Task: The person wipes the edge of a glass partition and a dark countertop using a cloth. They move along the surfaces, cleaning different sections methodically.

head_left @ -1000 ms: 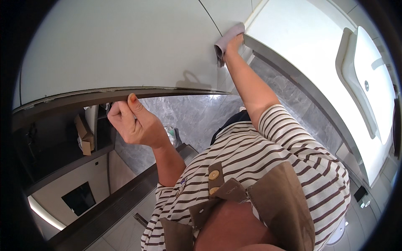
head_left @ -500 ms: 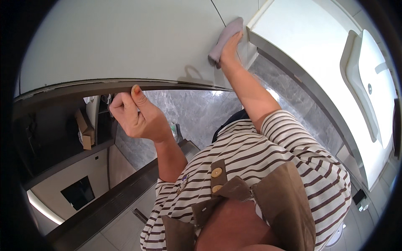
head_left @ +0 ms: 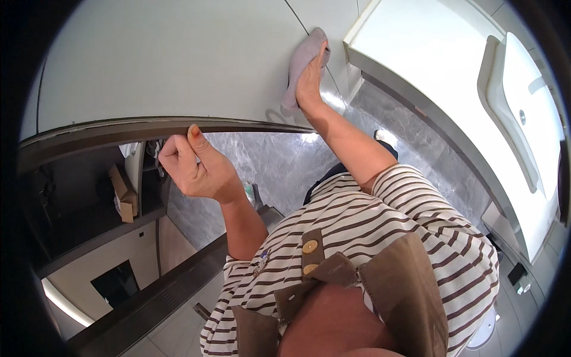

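Note:
A lilac-grey cloth [head_left: 301, 62] lies against a large pale panel [head_left: 166, 65], pressed there by my right hand [head_left: 310, 83]. The cloth covers most of that hand's fingers. Along the panel's near edge runs a dark brown strip [head_left: 238, 127]. Beside this strip is my left hand [head_left: 196, 165], closed with its fingers curled in and the thumb tip overlapping the strip. What those fingers hold, if anything, is hidden.
At the right stands a white countertop [head_left: 416, 47] with a white basin [head_left: 520, 107]. Grey marbled floor [head_left: 262, 160] shows below my arms. An opened cardboard box [head_left: 124, 196] sits in a dark cabinet at the left. A dark threshold [head_left: 172, 282] crosses the lower left.
My right hand has slid the cloth a little to the left along the panel. My left hand keeps nearly the same place and closed shape. The view has shifted slightly.

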A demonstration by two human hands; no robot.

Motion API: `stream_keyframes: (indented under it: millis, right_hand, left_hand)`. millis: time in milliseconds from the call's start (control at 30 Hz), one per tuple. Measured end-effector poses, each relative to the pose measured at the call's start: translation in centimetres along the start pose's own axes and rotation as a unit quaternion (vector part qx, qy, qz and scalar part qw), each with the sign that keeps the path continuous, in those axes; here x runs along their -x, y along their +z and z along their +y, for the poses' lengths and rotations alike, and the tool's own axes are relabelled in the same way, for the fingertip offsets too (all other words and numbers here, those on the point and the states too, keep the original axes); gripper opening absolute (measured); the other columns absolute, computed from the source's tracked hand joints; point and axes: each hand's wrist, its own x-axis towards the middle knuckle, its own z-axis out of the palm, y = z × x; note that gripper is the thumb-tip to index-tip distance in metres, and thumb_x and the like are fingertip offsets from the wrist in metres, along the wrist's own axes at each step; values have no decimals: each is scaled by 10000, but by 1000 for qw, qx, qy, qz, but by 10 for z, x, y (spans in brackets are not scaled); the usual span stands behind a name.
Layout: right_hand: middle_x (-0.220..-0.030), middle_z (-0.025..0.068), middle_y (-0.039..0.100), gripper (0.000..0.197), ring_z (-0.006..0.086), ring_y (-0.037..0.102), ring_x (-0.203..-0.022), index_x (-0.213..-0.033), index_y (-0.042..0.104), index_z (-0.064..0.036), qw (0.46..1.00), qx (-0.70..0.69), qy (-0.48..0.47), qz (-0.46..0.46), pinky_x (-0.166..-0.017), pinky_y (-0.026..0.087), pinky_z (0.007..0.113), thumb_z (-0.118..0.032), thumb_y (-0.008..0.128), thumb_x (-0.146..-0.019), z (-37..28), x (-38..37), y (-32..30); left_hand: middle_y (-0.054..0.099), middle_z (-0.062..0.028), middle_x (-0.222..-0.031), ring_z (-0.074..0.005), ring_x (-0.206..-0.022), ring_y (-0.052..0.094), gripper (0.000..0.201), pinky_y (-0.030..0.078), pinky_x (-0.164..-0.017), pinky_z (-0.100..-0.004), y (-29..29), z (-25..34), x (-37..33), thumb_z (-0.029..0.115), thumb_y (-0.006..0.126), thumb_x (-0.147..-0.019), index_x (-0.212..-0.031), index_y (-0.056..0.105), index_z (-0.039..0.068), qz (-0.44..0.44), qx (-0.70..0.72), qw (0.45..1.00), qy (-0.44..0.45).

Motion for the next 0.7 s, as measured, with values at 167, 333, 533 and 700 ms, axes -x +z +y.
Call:
stream_keyframes:
  millis: [167, 333, 533, 700]
  right_hand:
    - [-1567, 236, 7, 722, 367, -14, -1459, -1498, 17, 24, 998, 7, -47, -44, -1165, 32, 485, -136, 415, -917, -33, 30, 11]
    - [-1573, 224, -15, 770, 357, -9, -1463, -1498, 13, 26, 995, -46, -49, -77, -1146, 21, 536, -138, 461, -894, -70, 51, 8]
    - [-1564, 232, -52, 613, 346, -41, -1457, -1484, -3, 51, 994, -70, 81, -2, -1184, 23, 421, -132, 296, -981, -18, 17, 9]
    - [-1565, 229, -59, 603, 349, -47, -1457, -1489, 11, 37, 1000, 13, 3, -28, -1179, 7, 431, -165, 285, -992, -24, 16, 10]
  left_hand:
    - [514, -65, -805, -136, -636, 429, 159, 338, -513, -268, 2, -6, 3, 59, 681, -881, -860, 640, -94, 7, -3, 1000, 12]
    - [515, -73, -827, -133, -637, 434, 155, 350, -519, -264, 1, -5, 5, 53, 679, -880, -877, 640, -97, 4, 2, 1000, -2]
    - [517, -77, -857, -134, -644, 448, 157, 379, -530, -266, 6, -5, 6, 63, 683, -880, -886, 639, -88, 12, 0, 1000, 0]
    - [534, -69, -849, -140, -692, 469, 213, 403, -571, -265, 7, -6, 14, 104, 681, -890, -886, 632, -104, 6, -20, 1000, -10]
